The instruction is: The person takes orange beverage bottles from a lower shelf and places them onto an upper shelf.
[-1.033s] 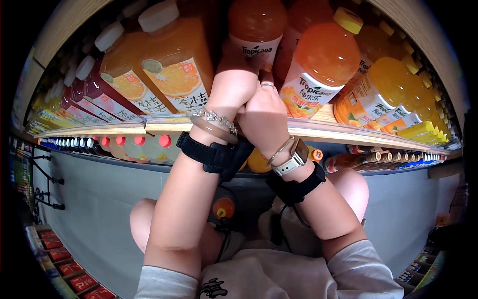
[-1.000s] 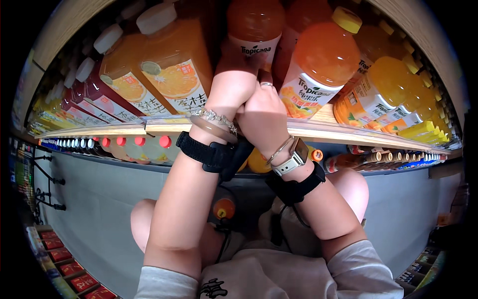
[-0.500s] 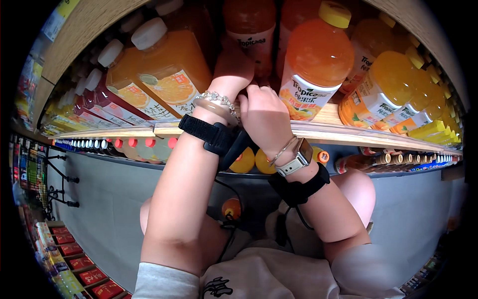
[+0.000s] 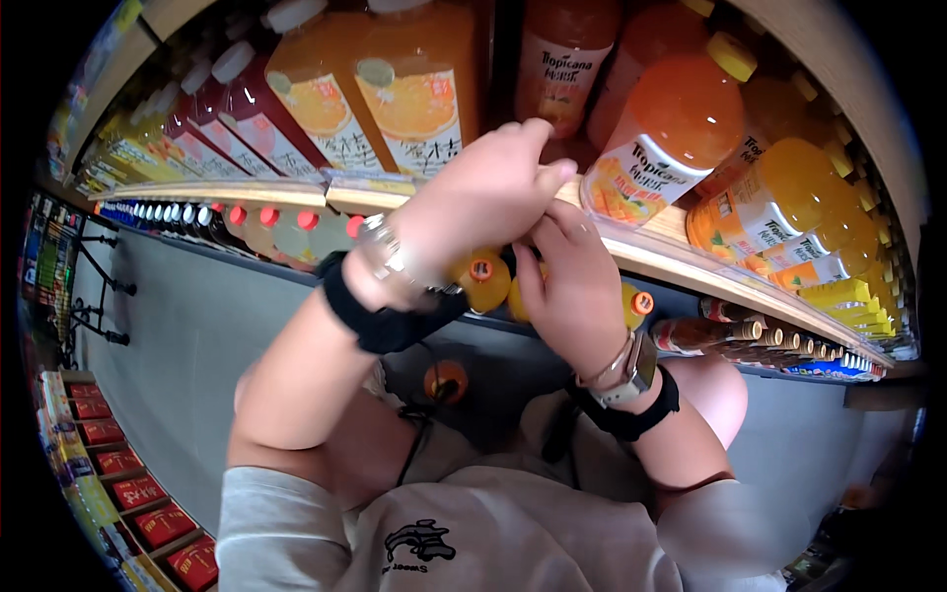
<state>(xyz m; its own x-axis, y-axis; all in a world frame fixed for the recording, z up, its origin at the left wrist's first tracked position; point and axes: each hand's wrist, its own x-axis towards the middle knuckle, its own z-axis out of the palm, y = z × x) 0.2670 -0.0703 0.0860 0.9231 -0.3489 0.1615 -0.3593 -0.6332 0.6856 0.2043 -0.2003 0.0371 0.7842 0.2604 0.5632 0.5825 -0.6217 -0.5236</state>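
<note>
My left hand (image 4: 493,183), with bracelets and a black strap at its wrist, is held before the shelf edge, slightly blurred. Its thumb and forefinger stand apart with nothing seen between them. Just below and to its right is my right hand (image 4: 575,281), wearing a watch, its fingertips close to the left thumb. That hand is loosely bent, thumb away from the fingers, and appears to hold nothing. Behind the hands, an orange-red juice bottle (image 4: 564,79) stands deeper in the shelf. A larger orange juice bottle with a yellow cap (image 4: 671,133) stands at the shelf front, right of my hands.
Square orange juice bottles (image 4: 409,99) and dark red juice bottles (image 4: 264,109) line the shelf's left. Yellow juice bottles (image 4: 774,202) fill its right. Bottles stand on a lower shelf, including an orange-capped one (image 4: 639,304). An orange-topped bottle (image 4: 446,380) is between my legs.
My left hand has come back out of the gap between the bottles, toward me. My right hand has dropped a little lower and right. The view has turned and shifted.
</note>
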